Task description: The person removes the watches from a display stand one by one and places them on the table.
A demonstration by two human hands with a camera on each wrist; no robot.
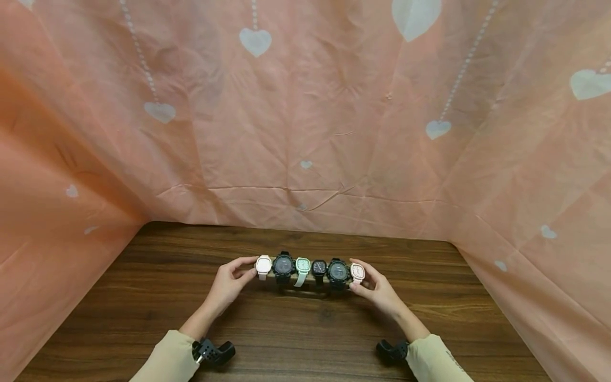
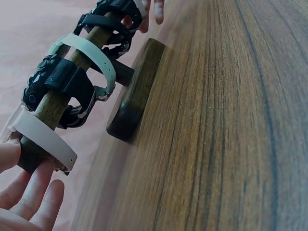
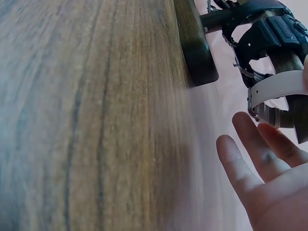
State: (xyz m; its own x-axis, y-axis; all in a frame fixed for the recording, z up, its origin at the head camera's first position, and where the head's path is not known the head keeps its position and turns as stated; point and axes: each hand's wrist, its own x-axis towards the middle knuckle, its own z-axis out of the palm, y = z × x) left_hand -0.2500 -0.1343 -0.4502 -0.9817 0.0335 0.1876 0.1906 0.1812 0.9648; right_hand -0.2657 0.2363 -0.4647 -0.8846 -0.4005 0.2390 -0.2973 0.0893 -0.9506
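Several watches sit in a row along the wooden bar of a T-shaped watch stand (image 2: 139, 89). At the left end, my left hand (image 1: 227, 281) pinches a pale pink watch (image 1: 263, 265), thumb and fingers close about the bar's end. On the right, my right hand (image 1: 377, 289) has thumb and index finger at another pale watch (image 1: 357, 272) with a rosy rim, its other fingers (image 3: 260, 149) spread below. Between them are a black watch (image 1: 284, 265), a mint green watch (image 1: 303, 265), a small black square watch (image 1: 319, 267) and a larger dark watch (image 1: 338, 270).
The stand's dark base (image 3: 197, 53) rests on a wood-grain table (image 1: 305, 334). Behind and at both sides hangs a pink curtain (image 1: 286, 132) with white hearts. Each wrist wears a black camera mount (image 1: 213, 352).
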